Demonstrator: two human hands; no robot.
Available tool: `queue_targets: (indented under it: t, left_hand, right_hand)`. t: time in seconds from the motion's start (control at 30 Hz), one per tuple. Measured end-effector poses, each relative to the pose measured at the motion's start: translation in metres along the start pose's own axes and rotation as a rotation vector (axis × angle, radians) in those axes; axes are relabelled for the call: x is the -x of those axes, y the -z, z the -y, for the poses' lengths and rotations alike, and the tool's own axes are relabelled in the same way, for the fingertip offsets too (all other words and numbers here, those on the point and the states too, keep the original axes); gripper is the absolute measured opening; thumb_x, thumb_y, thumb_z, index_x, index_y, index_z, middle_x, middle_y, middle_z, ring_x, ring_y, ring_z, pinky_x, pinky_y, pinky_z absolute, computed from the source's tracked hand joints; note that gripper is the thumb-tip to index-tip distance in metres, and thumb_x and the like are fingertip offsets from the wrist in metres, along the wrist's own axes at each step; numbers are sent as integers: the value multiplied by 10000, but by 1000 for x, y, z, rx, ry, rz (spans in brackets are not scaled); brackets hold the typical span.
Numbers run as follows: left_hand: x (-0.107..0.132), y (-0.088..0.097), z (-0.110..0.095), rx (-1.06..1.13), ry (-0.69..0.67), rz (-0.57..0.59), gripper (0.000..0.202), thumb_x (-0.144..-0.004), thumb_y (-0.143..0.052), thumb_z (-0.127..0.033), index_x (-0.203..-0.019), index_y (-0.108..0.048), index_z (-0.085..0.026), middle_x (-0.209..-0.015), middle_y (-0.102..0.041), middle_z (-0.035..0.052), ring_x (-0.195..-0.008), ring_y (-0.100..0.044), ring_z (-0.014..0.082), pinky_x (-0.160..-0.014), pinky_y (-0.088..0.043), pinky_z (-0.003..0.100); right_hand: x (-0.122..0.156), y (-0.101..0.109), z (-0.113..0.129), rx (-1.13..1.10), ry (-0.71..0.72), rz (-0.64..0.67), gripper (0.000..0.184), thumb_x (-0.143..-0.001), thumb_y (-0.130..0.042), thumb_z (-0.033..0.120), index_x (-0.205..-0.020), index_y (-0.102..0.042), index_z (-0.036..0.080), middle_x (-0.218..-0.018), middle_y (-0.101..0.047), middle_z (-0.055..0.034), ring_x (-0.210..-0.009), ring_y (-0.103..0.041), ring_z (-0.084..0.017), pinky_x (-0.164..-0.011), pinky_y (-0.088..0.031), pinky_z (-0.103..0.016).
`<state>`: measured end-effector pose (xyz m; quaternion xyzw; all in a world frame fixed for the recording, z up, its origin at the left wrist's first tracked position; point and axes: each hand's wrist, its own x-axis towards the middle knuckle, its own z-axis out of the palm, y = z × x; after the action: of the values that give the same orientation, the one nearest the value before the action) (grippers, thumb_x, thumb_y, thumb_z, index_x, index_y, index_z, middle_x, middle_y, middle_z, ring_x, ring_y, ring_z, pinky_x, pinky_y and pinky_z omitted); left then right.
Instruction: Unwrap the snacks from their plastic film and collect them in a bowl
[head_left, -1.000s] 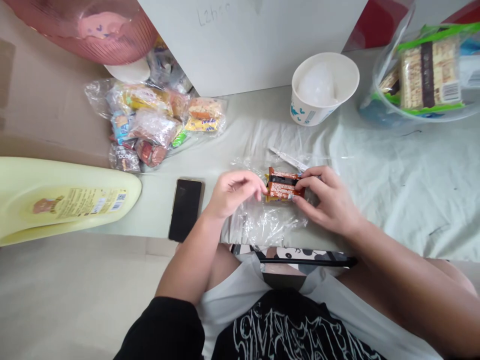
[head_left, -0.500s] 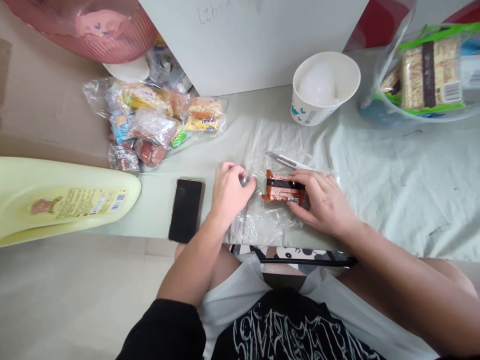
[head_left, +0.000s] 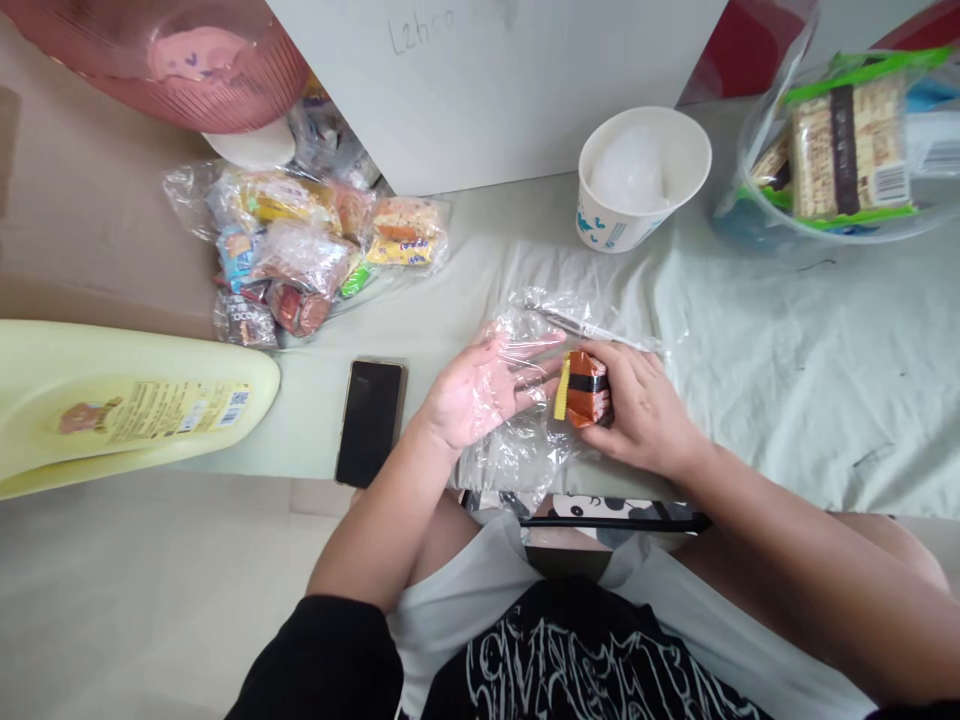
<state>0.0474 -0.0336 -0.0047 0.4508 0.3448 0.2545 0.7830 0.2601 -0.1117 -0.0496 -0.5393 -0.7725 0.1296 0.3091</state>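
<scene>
The small oblong wrapped packet (head_left: 588, 388) is a glossy orange-brown, crossed by a black band and edged in yellow at one end. The rumpled cloth (head_left: 787, 390) looks pale green from here, and the white paper cup (head_left: 619, 233) has blue-green figures printed round its side. Over on the left I see a pale yellow plastic container (head_left: 45, 385) — brownish picture, dark lettering — and a translucent pink ribbed bowl (head_left: 259, 95). The black T-shirt (head_left: 570, 610) carries jagged white lettering.
</scene>
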Motion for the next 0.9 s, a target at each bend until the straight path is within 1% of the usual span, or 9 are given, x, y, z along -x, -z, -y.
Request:
queue_targets:
  t: [0.1,0.2,0.27,0.33,0.4,0.53,0.67,0.77,0.9]
  left_hand:
    - [-2,-1,0,135,58,27,307,-908,-539,-544,-950,-652,-261,-1378,-690,66,-1311,-640,305,-970,-603,509]
    - [-5,2,-1,337,105,-99,175,-867,-609,-382,-849,-641,-211,-1294,-734,91,-1212,-703,290,-760,-643,344]
    - [-7,6,-2,509,112,-272,75,-810,-600,-237,-768,-617,-178,-1060,-798,103,-963,-784,243,-482,-529,191]
    - [-10,9,-3,632,124,-422,54,-739,-559,-145,-703,-596,-161,-759,-772,70,-653,-760,185,-306,-287,127]
    - [-14,11,-3,657,143,-477,72,-697,-530,-120,-671,-591,-150,-636,-719,51,-509,-697,158,-278,-182,124]
    - [-20,8,-2,610,119,-480,71,-647,-533,-124,-649,-602,-141,-626,-705,56,-470,-659,139,-276,-173,116]
    - [-23,7,-2,551,100,-430,33,-623,-555,-131,-623,-586,-143,-602,-667,39,-417,-576,105,-275,-199,113]
    - [-23,8,-4,524,109,-407,21,-624,-568,-143,-604,-563,-146,-580,-625,31,-416,-526,96,-276,-213,115]
    - [-22,7,-5,507,118,-397,31,-612,-578,-141,-594,-554,-148,-536,-548,14,-415,-488,97,-278,-196,117]
  right_hand:
    - [-4,2,-1,-106,-77,-50,512,-804,-656,329,-1286,-519,220,-1133,-723,-126,-1016,-697,-317,-841,-521,-464]
    - [-9,12,-2,-362,-210,0,428,-819,-706,337,-1208,-555,238,-1056,-725,-86,-935,-700,-270,-821,-546,-437]
    - [-11,19,-3,-576,-320,33,433,-834,-731,418,-1195,-570,241,-1027,-717,-78,-893,-691,-249,-797,-568,-421]
    - [-14,25,-6,-765,-403,25,404,-850,-724,497,-1147,-604,250,-1016,-717,-75,-898,-689,-243,-805,-585,-417]
    - [-16,29,-8,-902,-457,-12,409,-841,-721,564,-1106,-645,261,-1038,-727,-74,-964,-693,-257,-875,-590,-433]
    - [-20,34,-15,-1062,-540,-150,538,-773,-705,721,-1075,-705,276,-1086,-745,-68,-1091,-691,-297,-1005,-561,-476]
    - [-18,42,-22,-1015,-533,-295,508,-747,-703,758,-922,-720,281,-967,-753,-54,-998,-720,-292,-979,-575,-474]
    - [-17,55,-28,-912,-462,-439,502,-767,-676,767,-931,-720,295,-932,-748,-45,-939,-728,-277,-929,-598,-463]
    - [-21,82,-55,-591,-335,-818,340,-831,-730,603,-989,-704,303,-980,-733,-29,-927,-720,-241,-865,-607,-413]
